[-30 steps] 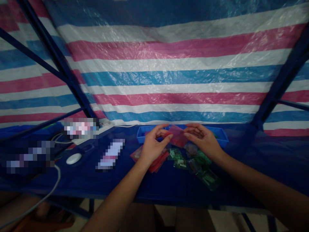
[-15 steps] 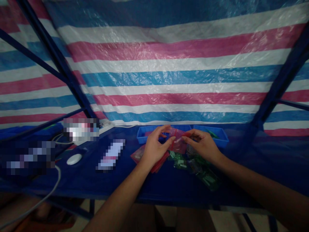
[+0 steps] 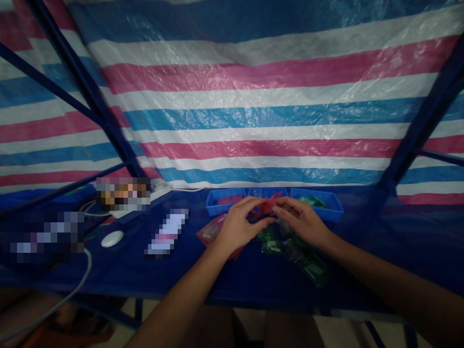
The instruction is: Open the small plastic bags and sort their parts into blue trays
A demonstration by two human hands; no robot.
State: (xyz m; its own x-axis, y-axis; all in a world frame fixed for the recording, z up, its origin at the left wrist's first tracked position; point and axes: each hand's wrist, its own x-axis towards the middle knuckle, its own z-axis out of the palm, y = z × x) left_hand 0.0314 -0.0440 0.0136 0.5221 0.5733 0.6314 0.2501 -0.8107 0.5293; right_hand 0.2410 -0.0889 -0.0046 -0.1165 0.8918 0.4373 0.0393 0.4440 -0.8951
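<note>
Between my two hands is a small red plastic zip bag (image 3: 267, 205), seen crumpled or tilted edge-on. My left hand (image 3: 243, 218) has its thumb and fingers closed on the bag's left side. On the other side my right hand (image 3: 297, 215) pinches the bag with thumb and fingertips. Beside my left wrist lie red plastic bags (image 3: 210, 231), partly covered by the hand and forearm. Several green packets in clear plastic (image 3: 271, 241) lie on the blue table below my hands, running toward the right forearm.
Blue trays stand along the back: a left tray (image 3: 213, 209) with red bags, a middle one, and a right tray (image 3: 335, 210) with green pieces. To the left are a blurred-out phone-like object (image 3: 167, 232), a white mouse (image 3: 112, 239) and a white cable (image 3: 89, 270). Blue frame posts flank the striped sheet.
The red bag was spread flat and upright between my hands; now it is tilted and bunched lower. Both hands have come down slightly and the left has shifted right, closer to the right.
</note>
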